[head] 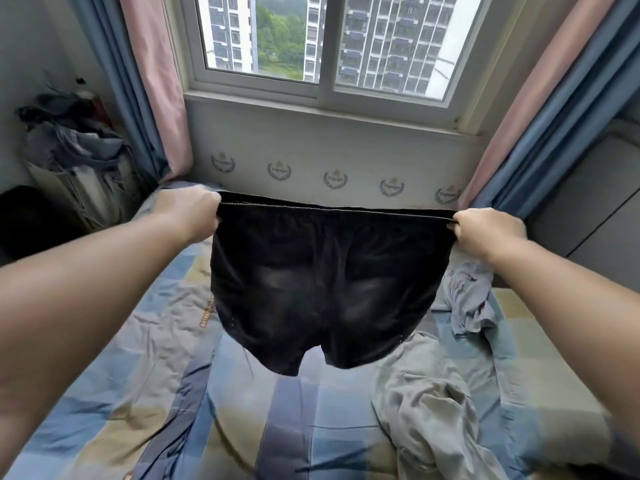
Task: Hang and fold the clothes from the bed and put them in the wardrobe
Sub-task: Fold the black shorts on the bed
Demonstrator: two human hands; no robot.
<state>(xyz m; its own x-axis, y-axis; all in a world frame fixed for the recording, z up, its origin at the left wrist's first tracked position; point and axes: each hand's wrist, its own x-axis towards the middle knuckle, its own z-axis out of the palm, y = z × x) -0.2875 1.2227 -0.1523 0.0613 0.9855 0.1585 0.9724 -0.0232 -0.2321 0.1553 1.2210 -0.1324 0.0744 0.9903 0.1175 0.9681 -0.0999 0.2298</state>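
Black shorts (320,289) hang mid-frame above the bed (138,393), waistband stretched between left hand (188,211) and right hand (488,230), fingers curled gripping it.

Bedroom by daylight, tower blocks beyond sliding window (322,39).
Framed by pink-and-blue curtains (152,84); crest-patterned wall (332,157) beneath the sill; grey cabinet (588,202) at right.

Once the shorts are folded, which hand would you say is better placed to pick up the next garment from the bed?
Probably the right hand: the grey garments lie beneath it on the bed.
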